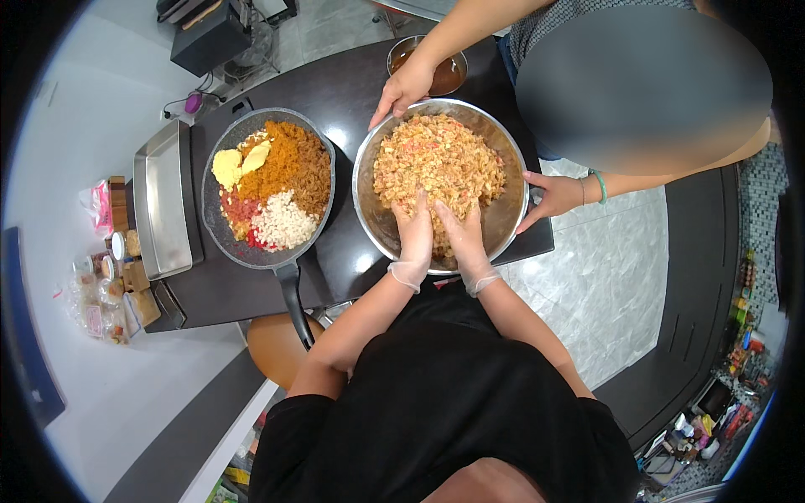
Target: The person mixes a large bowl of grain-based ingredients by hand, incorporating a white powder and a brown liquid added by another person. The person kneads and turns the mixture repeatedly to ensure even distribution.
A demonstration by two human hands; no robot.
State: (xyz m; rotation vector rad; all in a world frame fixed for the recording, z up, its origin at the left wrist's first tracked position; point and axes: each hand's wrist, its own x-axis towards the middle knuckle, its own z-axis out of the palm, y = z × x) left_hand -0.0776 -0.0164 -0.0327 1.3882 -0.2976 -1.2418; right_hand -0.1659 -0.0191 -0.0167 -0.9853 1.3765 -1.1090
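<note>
Both of my hands wear clear thin gloves and reach into a large steel mixing bowl (521,157). My left hand (415,234) and my right hand (463,237) press side by side into the near part of a heaped, crumbly orange-brown food mixture (443,154) flecked with red. Their thumbs lie close together in the middle, and the other fingers are partly buried, so their grip is hidden. Across the table, a co-worker's hand (407,87) rests on the bowl's far-left rim. The co-worker's other hand (553,195) touches the right rim.
Left of the bowl, a speckled grey frying pan (210,217) holds separate heaps of ingredients; its black handle (293,302) juts over the near table edge. A steel tray (160,207) stands farther left, beside jars and packets (107,276). Behind the bowl sits a smaller bowl of brown liquid (448,77).
</note>
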